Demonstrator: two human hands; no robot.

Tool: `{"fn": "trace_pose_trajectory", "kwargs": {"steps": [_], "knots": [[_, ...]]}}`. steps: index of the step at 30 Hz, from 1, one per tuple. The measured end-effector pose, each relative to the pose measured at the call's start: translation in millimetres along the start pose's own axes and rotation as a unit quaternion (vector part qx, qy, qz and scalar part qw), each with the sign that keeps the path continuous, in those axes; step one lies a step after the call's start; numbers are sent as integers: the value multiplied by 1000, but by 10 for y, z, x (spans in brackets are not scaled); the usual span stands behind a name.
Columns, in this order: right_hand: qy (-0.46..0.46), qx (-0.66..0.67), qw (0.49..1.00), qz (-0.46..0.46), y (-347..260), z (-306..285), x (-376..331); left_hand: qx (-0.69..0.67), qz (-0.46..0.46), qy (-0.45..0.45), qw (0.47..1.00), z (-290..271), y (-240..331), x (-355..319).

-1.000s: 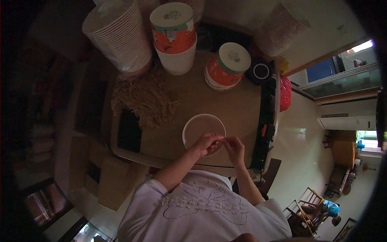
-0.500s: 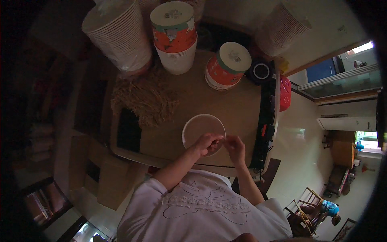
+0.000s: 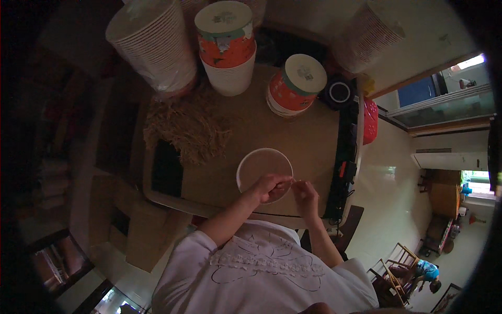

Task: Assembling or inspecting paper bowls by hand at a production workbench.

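A round white paper tub (image 3: 253,166) stands near the table's front edge with its opening facing up. Over its front right part reaches my left hand (image 3: 271,187), fingers curled into a pinch by the right rim. Just outside that rim, my right hand (image 3: 306,194) is closed too, its fingertips almost meeting those of the left. Whatever the fingertips hold between them is too small to make out. To the left of the tub lies a heap of brown, stringy fibre strands (image 3: 191,131), which neither hand touches.
At the back stand a tall wrapped stack of white tubs (image 3: 151,49), upturned orange tubs on white ones (image 3: 226,49), and another short orange stack (image 3: 297,83). A black round device (image 3: 339,93) and cables line the table's right edge. A person (image 3: 428,271) sits far right.
My right hand has turned slightly and dropped a little toward me. My left fingers have shifted slightly at the rim. The tub stays in place.
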State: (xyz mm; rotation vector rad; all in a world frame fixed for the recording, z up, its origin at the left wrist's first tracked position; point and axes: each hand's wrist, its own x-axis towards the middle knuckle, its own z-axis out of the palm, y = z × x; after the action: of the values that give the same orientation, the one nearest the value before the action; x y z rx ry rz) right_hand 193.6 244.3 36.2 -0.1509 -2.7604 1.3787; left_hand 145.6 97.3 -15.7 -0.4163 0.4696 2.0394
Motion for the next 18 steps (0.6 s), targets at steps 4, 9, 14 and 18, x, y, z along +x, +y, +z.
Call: {"fn": "trace_pose_trajectory", "kwargs": {"steps": [4, 9, 14, 18], "knots": [[-73, 38, 996, -18, 20, 27, -49, -21, -39, 1, 999, -13, -45, 53], [-84, 68, 994, 8, -100, -68, -29, 10, -30, 50, 998, -12, -54, 35], [-73, -19, 996, 44, 3, -154, -26, 97, -15, 94, 991, -93, -48, 55], [-58, 44, 996, 52, 2, -152, -18, 111, -16, 118, 987, -101, -71, 61]]}}
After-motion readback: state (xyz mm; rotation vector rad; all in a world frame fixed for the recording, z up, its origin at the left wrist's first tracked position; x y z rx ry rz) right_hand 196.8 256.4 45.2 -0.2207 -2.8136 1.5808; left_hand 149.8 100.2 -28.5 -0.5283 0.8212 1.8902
